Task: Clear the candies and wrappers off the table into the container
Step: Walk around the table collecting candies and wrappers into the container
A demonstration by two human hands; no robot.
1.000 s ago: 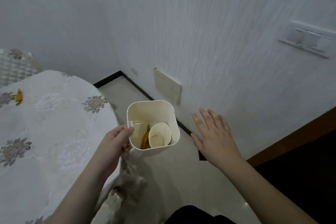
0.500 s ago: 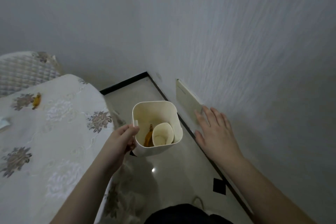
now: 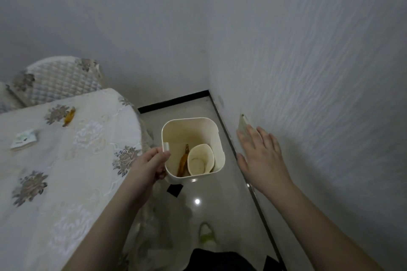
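Container held over floor strip between bench edge, left, and wall, right. Left hand grips its near-left rim. Right hand flat-fingered, empty, just right. Orange wrapper far on bench.

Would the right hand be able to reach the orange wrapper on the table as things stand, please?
Probably not easily: the right hand hovers open by the wall, and the container held by the left hand sits between it and the orange wrapper across the table.
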